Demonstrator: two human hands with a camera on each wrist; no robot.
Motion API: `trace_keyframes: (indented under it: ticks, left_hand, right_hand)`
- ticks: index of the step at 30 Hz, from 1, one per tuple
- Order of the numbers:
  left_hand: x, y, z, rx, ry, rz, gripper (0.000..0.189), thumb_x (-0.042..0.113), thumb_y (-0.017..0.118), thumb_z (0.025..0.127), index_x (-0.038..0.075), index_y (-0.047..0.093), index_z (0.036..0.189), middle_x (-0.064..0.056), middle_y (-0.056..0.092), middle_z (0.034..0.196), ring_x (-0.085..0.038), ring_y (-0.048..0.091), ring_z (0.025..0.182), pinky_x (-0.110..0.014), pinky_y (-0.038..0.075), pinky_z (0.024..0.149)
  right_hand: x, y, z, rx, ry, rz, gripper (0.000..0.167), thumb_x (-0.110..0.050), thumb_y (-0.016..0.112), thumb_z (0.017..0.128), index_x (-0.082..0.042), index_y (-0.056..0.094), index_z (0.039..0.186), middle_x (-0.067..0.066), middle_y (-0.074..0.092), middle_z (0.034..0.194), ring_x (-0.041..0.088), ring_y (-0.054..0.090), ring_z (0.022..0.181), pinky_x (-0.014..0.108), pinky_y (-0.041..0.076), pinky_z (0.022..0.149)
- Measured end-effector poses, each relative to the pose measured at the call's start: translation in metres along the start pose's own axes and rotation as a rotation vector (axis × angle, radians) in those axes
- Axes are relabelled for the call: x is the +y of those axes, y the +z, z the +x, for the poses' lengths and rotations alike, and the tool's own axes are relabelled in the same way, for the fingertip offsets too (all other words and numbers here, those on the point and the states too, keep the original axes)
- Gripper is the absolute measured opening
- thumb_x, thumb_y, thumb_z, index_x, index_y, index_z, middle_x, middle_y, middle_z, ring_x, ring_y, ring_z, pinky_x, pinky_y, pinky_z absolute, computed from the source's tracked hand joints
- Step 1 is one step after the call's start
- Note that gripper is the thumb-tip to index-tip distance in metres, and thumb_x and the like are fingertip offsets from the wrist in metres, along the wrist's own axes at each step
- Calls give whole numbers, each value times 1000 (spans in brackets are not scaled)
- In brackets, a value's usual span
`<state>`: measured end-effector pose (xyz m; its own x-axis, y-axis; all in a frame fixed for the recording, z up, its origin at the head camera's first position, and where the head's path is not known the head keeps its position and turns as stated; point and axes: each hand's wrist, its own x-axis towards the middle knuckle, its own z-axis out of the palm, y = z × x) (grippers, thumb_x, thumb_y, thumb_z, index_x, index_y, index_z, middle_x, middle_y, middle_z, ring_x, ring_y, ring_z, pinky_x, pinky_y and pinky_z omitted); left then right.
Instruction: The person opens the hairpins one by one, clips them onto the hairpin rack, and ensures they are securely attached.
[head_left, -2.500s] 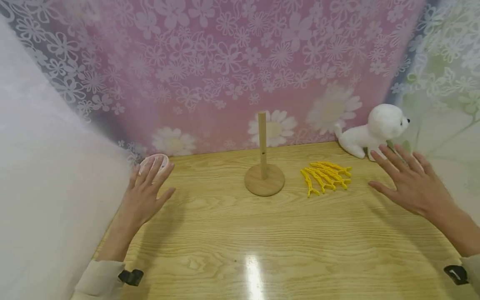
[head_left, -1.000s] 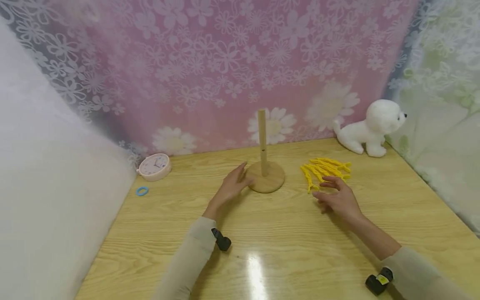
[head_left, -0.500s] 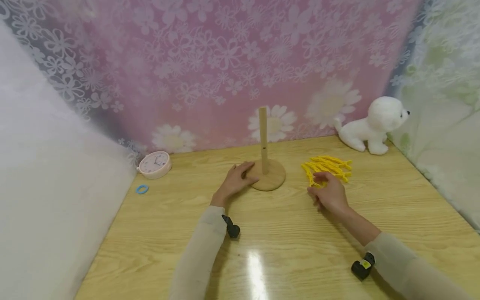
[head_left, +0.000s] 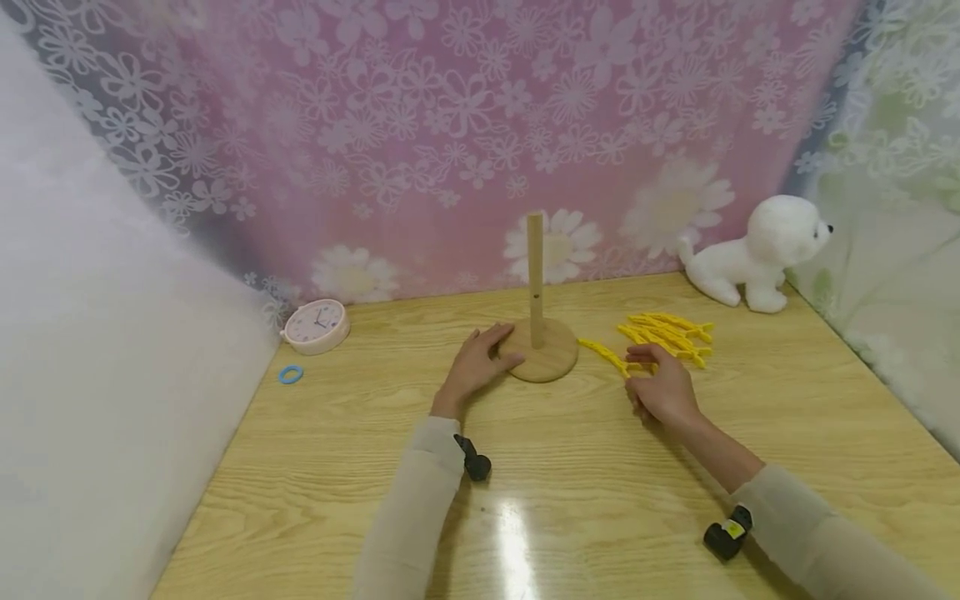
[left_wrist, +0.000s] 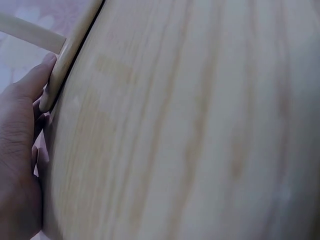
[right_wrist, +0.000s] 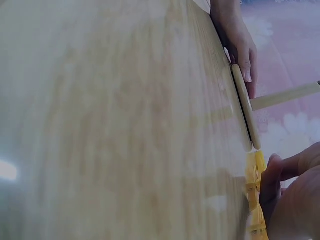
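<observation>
My left hand (head_left: 477, 367) rests at the left rim of the round base of a wooden stand (head_left: 536, 283), its fingers fairly straight and touching the base. An upright wooden post rises from that base. To the right, my right hand (head_left: 663, 385) pinches the forked end of a slim yellow plastic piece (head_left: 602, 353). The far tip of this piece points left, close to the base's edge. Several similar yellow forked pieces (head_left: 667, 329) lie in a row just behind the right hand. In the right wrist view the piece lies along the tabletop beside the curled fingers (right_wrist: 274, 172).
A pink round clock (head_left: 317, 327) lies at the back left, with a blue ring (head_left: 291, 374) in front of it. At the back right sits a white plush dog (head_left: 757, 258). Curtains (head_left: 420, 150) with flower patterns close off the back of the wooden table (head_left: 585, 492).
Both hands have come in from the table's sides, the left to the stand's base, the right to the yellow pieces. One yellow piece has been drawn left, away from the others, towards the base.
</observation>
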<state>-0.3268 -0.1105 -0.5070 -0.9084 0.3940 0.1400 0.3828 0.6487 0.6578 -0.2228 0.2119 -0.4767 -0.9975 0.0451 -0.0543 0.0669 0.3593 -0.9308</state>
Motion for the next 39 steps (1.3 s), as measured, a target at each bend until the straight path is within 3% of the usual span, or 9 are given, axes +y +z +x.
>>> trace_keyframes:
  ticks: [4, 6, 8, 11, 15, 20, 23, 28, 39]
  left_hand:
    - [1, 2, -4, 9, -12, 5, 74, 54, 66, 99, 20, 42, 161, -1, 41, 165, -14, 29, 156, -36, 8, 134]
    - [1, 2, -5, 15, -10, 14, 74, 53, 66, 100, 19, 43, 161, -1, 42, 164, -13, 30, 155, -36, 8, 133]
    - [1, 2, -5, 21, 0, 27, 73, 52, 66, 100, 18, 43, 161, -1, 43, 164, -14, 31, 155, -36, 9, 134]
    - [1, 1, -4, 24, 9, 36, 73, 52, 65, 100, 18, 43, 161, -2, 43, 164, -14, 31, 155, -36, 9, 133]
    - [0, 1, -3, 21, 13, 51, 73, 53, 65, 100, 18, 42, 161, -1, 42, 164, -14, 31, 155, -35, 9, 133]
    - [-1, 1, -2, 15, 12, 58, 74, 55, 63, 100, 19, 42, 161, -1, 42, 164, -14, 31, 155, -34, 9, 133]
    - [-1, 1, -1, 20, 11, 63, 74, 56, 63, 100, 19, 42, 161, -2, 41, 165, -14, 31, 155, -34, 9, 133]
    - [-3, 0, 0, 23, -1, 78, 75, 58, 62, 100, 21, 42, 162, 0, 40, 165, -12, 31, 155, -32, 9, 133]
    - [-1, 0, 1, 22, 34, 81, 73, 57, 62, 101, 19, 43, 161, 1, 44, 163, -11, 32, 154, -32, 10, 133]
  right_hand:
    - [3, 0, 0, -11, -9, -22, 60, -4, 69, 96, 2, 44, 150, 26, 49, 149, 27, 60, 49, 34, 54, 38]
    - [4, 1, 1, 10, -57, -110, 58, -7, 73, 95, 5, 48, 146, 28, 53, 145, 34, 70, 69, 40, 62, 53]
    - [4, 1, 2, 44, -105, -197, 54, -9, 77, 92, 9, 54, 139, 31, 58, 139, 43, 71, 93, 47, 64, 75]
    - [3, 2, 5, 100, -161, -318, 47, -10, 81, 89, 13, 63, 125, 33, 64, 126, 49, 62, 119, 58, 55, 100]
    - [1, 1, 6, 116, -154, -365, 41, -13, 80, 89, 12, 67, 120, 33, 66, 119, 50, 62, 115, 64, 54, 97]
    - [0, -2, 6, 130, -136, -355, 42, -15, 74, 94, 9, 65, 126, 31, 68, 120, 46, 63, 115, 57, 56, 93]
    - [-1, -3, 7, 160, -143, -337, 40, -14, 71, 96, 9, 65, 128, 31, 68, 119, 38, 68, 95, 43, 60, 73]
    - [-6, -5, 11, 194, -151, -294, 33, -11, 68, 100, 7, 64, 128, 30, 65, 122, 19, 59, 67, 25, 47, 44]
    - [-18, -3, 26, 223, -199, -282, 26, 1, 65, 94, 5, 68, 120, 28, 67, 117, 16, 55, 60, 22, 44, 45]
